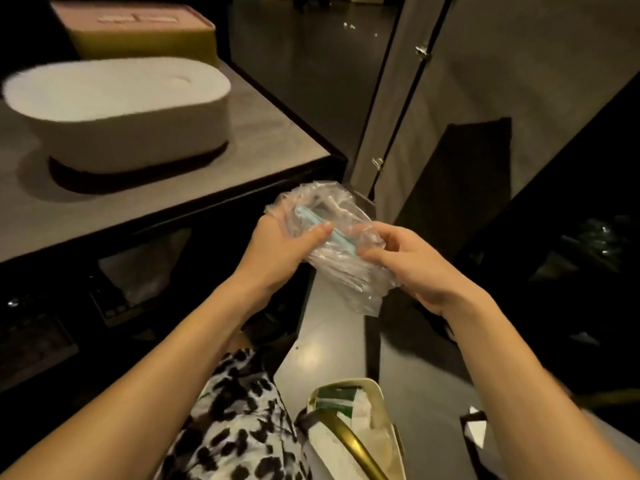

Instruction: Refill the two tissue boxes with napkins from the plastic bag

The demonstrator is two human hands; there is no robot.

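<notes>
Both hands hold the plastic bag (pixel 332 237) at its blue zip seal: left hand (pixel 277 247) and right hand (pixel 408 261) each pinch it, likely to open it. White tissue box (pixel 117 112) waits on counter (pixel 263 133).

Both forearms extended fwd, bare. L hand (pixel 277 251) and R hand (pixel 412 261) face each other, fingers (pixel 320 233) curled, pinching plastic bag (pixel 339 244) between them.

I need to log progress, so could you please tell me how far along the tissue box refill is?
Nothing looks done: the white tissue box and the pink-lidded tissue box sit closed on the table. In hand: the left hand and right hand grip the plastic bag of napkins, fingers pinching its blue strip. Left: getting the napkins out and filling both boxes.
</notes>
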